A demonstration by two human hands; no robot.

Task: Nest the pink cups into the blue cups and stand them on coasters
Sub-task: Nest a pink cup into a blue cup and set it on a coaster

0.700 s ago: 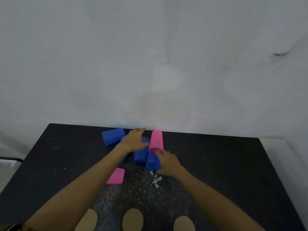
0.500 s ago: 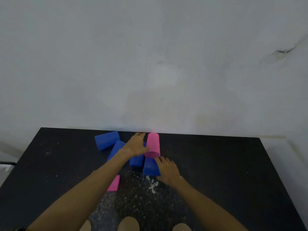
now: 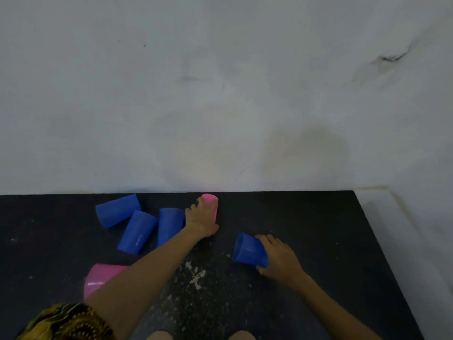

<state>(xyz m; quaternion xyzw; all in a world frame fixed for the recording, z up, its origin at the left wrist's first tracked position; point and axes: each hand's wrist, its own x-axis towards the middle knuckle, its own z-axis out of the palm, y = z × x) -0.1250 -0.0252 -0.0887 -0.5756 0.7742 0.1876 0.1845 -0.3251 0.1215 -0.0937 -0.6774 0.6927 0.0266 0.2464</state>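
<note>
My left hand [image 3: 201, 220] lies over a pink cup [image 3: 211, 203] that rests on its side near the table's back edge, fingers wrapped on it. My right hand [image 3: 279, 260] grips a blue cup [image 3: 248, 250], tilted on its side and pulled out to the right of the pile. Three more blue cups [image 3: 117, 210] [image 3: 137, 232] [image 3: 169, 224] lie on their sides to the left. A second pink cup [image 3: 98, 278] lies at the front left, partly hidden by my left forearm. Two tan coasters [image 3: 159, 336] [image 3: 241, 335] peek in at the bottom edge.
The black table [image 3: 331, 241] has white specks and crumbs [image 3: 196, 276] in the middle. A pale wall stands right behind the table's back edge. The table's right edge runs diagonally at the right. A patterned sleeve [image 3: 66, 322] shows at the bottom left.
My right hand has taken a blue cup and drawn it right, away from the pile. My left hand has settled over the pink cup. The camera has tilted so the coasters sit lower.
</note>
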